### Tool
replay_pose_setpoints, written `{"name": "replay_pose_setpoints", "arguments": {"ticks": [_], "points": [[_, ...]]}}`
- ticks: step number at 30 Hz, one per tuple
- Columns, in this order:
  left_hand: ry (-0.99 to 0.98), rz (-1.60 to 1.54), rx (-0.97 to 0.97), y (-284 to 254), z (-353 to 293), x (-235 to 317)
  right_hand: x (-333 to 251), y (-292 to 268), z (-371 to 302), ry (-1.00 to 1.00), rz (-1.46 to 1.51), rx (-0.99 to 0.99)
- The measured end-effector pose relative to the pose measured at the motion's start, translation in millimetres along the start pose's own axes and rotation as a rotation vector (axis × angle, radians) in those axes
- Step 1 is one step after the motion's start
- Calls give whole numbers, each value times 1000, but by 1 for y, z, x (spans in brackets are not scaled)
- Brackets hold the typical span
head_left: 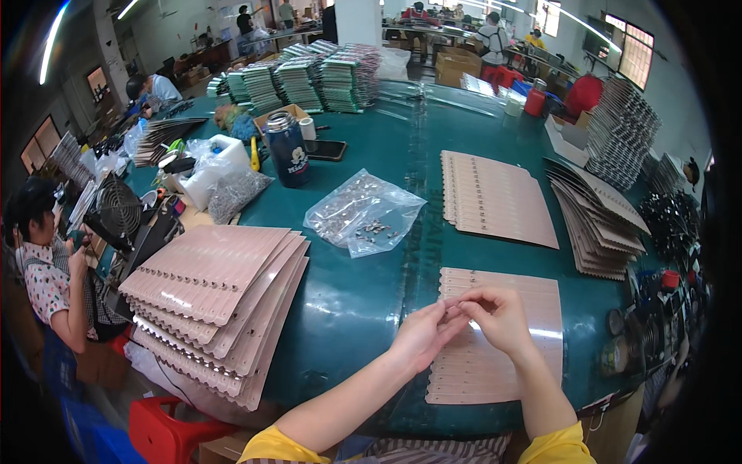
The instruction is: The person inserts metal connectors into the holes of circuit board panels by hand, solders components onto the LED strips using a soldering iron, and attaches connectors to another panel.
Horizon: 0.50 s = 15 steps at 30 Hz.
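My left hand [423, 334] and my right hand [496, 319] meet fingertip to fingertip above a flat pinkish-beige panel [502, 379]. Both are pinched closed; whatever is between the fingers is too small to make out. The panel has a scalloped left edge and rows of narrow strips. Beyond it lies a similar panel stack [502, 197], with small dark parts in a line along its left side. To the left, a clear plastic bag [328, 213] of small metal parts lies spread out, some pieces [376, 230] gathered near its lower edge.
A fanned stack of panels [209, 267] covers the table's near left; another stack [595, 216] stands at right. A dark blue flask [286, 151], a phone [325, 150] and a filled bag [238, 193] are farther back. A co-worker [58, 271] sits at left beside a fan [118, 207].
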<state>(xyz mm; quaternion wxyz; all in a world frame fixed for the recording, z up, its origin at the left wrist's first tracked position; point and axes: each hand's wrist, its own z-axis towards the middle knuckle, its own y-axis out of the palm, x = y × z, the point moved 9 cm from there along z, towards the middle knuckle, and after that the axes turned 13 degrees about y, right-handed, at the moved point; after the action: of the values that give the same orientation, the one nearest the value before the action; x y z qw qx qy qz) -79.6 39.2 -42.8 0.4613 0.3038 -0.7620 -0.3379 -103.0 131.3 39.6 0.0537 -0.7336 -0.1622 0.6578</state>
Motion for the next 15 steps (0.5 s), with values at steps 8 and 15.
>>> {"name": "replay_pose_setpoints", "arguments": {"ticks": [8, 15], "points": [[69, 89, 123, -17, -1, 8, 31, -27, -16, 36, 85, 111], [-66, 349, -120, -5, -4, -14, 26, -41, -39, 14, -25, 278]]}}
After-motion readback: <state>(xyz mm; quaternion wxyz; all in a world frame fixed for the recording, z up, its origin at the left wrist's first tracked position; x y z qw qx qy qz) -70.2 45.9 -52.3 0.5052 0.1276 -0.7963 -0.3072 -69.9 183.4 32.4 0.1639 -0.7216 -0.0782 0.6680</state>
